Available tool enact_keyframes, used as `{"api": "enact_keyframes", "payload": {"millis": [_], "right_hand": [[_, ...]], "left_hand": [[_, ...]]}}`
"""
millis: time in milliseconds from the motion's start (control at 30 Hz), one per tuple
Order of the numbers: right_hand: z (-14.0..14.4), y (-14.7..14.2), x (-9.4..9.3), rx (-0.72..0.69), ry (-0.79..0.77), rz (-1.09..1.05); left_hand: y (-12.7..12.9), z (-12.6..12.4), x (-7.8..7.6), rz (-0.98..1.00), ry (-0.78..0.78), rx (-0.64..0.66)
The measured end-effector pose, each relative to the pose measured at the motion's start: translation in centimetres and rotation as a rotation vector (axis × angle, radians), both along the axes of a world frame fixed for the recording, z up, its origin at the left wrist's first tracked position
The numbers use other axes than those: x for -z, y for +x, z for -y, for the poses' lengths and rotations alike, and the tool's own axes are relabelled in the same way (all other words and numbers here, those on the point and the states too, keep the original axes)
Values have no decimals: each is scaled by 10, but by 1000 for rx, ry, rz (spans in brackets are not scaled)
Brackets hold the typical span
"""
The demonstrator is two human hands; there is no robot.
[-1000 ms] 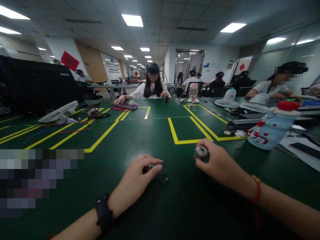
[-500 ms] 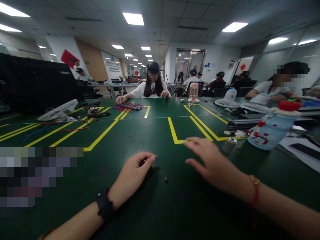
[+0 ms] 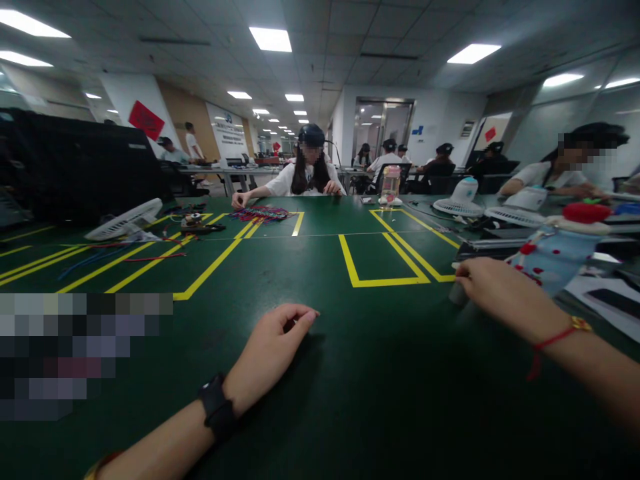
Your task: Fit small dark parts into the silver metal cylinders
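Note:
My left hand [image 3: 275, 337] rests low over the green table [image 3: 310, 413], a dark watch on its wrist. Its thumb and forefinger are pinched together; a tiny dark tip shows at their ends, too small to name. On the right, my right hand [image 3: 500, 287] reaches over a small grey metal canister [image 3: 456, 294] standing upright. Its fingers are closed at the canister's top and hide the rim. What they hold, if anything, is hidden. Just behind that hand stands a light blue bottle [image 3: 560, 257] with a red top, partly covered by it.
Yellow tape [image 3: 390, 283] marks areas on the table. A white fan [image 3: 125, 220], loose wires [image 3: 260, 213] and a black monitor [image 3: 85, 167] are on the left. Across the table sits a person [image 3: 310, 167]. A phone [image 3: 615, 303] lies on paper at right.
My right hand has moved right to the canister, and its spread fingers have closed. The small dark ring on the table between my hands is no longer visible. My left hand stays pinched in place.

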State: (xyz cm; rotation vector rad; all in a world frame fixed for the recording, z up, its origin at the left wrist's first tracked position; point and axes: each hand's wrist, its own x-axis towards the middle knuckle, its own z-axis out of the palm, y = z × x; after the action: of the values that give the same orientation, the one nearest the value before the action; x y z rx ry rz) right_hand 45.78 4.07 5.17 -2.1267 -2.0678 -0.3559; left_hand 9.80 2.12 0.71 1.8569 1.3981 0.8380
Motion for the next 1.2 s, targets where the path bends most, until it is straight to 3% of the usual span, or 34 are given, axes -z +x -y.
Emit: {"api": "enact_keyframes", "payload": {"millis": [433, 700, 833, 1033, 1100, 1200], "right_hand": [[-11, 26, 2, 78, -51, -43], [-18, 31, 13, -22, -108, -108], [-3, -15, 10, -161, -93, -157], [50, -124, 22, -680, -121, -451], [58, -143, 34, -702, -124, -550], [58, -150, 50, -609, -161, -798]], "left_hand": [[1, 0, -2, -6, 6, 4], [1, 1, -2, -13, 2, 14], [1, 1, 1, -19, 12, 12], [5, -1, 5, -42, 51, 39], [6, 1, 3, -51, 80, 59], [11, 10, -5, -35, 152, 115]]}}
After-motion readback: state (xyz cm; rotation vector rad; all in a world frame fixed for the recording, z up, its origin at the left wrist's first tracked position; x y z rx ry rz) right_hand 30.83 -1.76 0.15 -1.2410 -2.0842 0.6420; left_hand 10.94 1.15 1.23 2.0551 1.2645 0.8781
